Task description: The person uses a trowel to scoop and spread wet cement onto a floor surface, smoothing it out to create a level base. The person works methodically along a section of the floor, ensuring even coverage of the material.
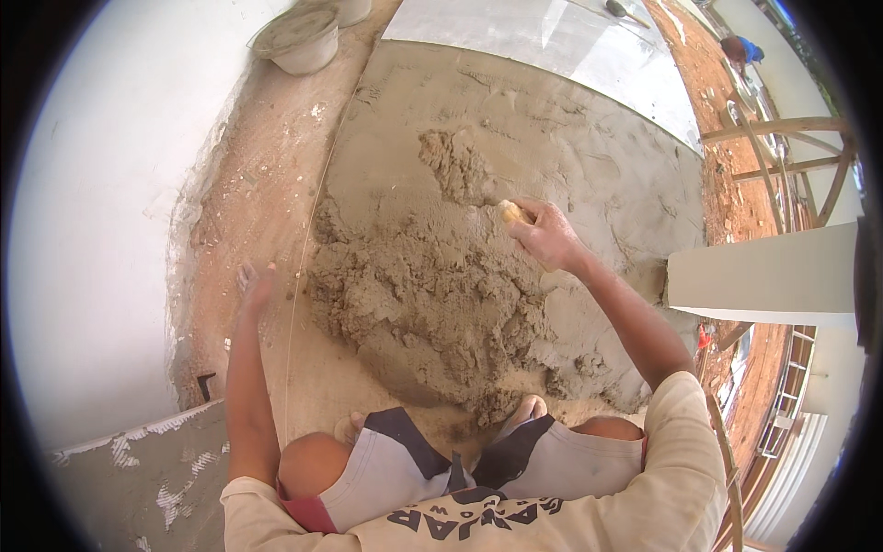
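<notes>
My right hand (550,237) is closed around the pale yellow handle of a trowel (511,212). The trowel's blade is hidden under a clump of wet mortar (452,166), over a smoothed grey bed. A large rough heap of mortar (432,294) lies between that bed and my feet. Off to the left, my left hand (258,283) hangs over the dusty strip beside the heap, holding nothing that I can see. Its fingers look apart, with grey smears on them. A thin string line (314,202) runs lengthwise between this hand and the mortar.
Large pale tiles (543,41) lie beyond the mortar bed. Mortar fills a bucket (308,46) at the far left, by the white wall (120,184). A pale pillar (763,276) stands on the right, near wooden poles (782,129). Another person (743,51) is at the far right.
</notes>
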### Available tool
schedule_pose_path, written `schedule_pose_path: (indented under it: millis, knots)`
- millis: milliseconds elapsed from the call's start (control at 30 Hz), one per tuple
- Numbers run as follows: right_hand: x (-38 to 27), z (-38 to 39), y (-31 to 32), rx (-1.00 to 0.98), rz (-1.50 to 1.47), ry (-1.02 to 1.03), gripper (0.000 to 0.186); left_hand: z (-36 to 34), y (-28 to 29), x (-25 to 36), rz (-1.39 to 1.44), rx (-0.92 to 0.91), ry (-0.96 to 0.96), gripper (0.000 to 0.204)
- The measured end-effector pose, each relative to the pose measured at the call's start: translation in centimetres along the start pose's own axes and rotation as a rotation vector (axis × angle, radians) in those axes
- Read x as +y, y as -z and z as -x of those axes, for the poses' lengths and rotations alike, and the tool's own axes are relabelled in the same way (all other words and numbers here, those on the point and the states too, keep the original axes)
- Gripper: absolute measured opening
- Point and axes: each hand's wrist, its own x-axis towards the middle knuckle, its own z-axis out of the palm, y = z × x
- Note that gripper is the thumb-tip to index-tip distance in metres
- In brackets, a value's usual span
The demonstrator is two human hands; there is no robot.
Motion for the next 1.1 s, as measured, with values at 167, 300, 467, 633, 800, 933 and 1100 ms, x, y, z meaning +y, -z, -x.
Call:
schedule_pose_path:
  millis: [167,300,467,633,800,933,1100]
  knots:
    - [1.1,-8.5,-0.2,0.440,0.507,0.089,0.052,0.2,-4.1,1.7,-0.088,0.051,0.085,0.110]
    - [-0.3,-13.9,1.0,0.539,0.614,-0.166,0.055,-0.4,-2.5,1.9,-0.087,0.012,0.073,0.108]
    - [-1.0,-15.6,3.8,0.512,0.475,-0.138,0.058,0.7,-2.6,1.7,-0.087,0.047,0.087,0.108]
    - [-1.4,-17.3,2.4,0.319,0.610,-0.176,0.058,0.2,-2.9,1.2,-0.086,0.044,0.094,0.109]
    - [0.6,-21.0,2.6,0.268,0.690,-0.226,0.053,0.4,-3.0,0.3,-0.071,0.037,0.074,0.111]
    - [4.6,-24.1,7.5,0.318,0.817,-0.215,0.053,-0.7,-3.3,0.6,-0.044,0.009,0.064,0.113]
    - [4.5,-24.4,8.9,0.318,0.618,-0.341,0.052,0.4,-2.5,0.5,-0.025,0.006,0.075,0.111]
